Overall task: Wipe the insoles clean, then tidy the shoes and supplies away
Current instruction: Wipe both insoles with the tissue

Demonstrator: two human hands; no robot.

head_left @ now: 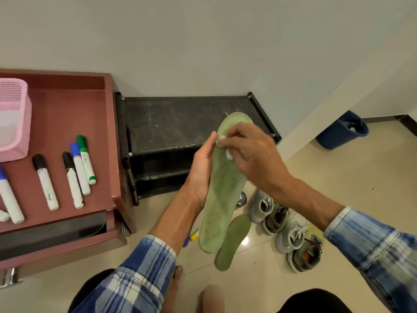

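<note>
Green insole (pixel 222 195) is clamped by curled fingers of the left hand (pixel 200 170), while the right hand (pixel 255 154) pinches a white wipe (pixel 229 155) against its upper part.

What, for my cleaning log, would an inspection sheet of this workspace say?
Surface: tiled floor; maroon cabinet top.
Job's things: held insole, white wipe pressed near its toe; second insole and four shoes on the floor.
Clutter: markers, pink basket on cabinet.
Grippers: left hand holds the insole; right hand pinches the wipe.
Cables: nothing seen.
Surroundings: black shoe rack against wall; blue bin at right.
</note>
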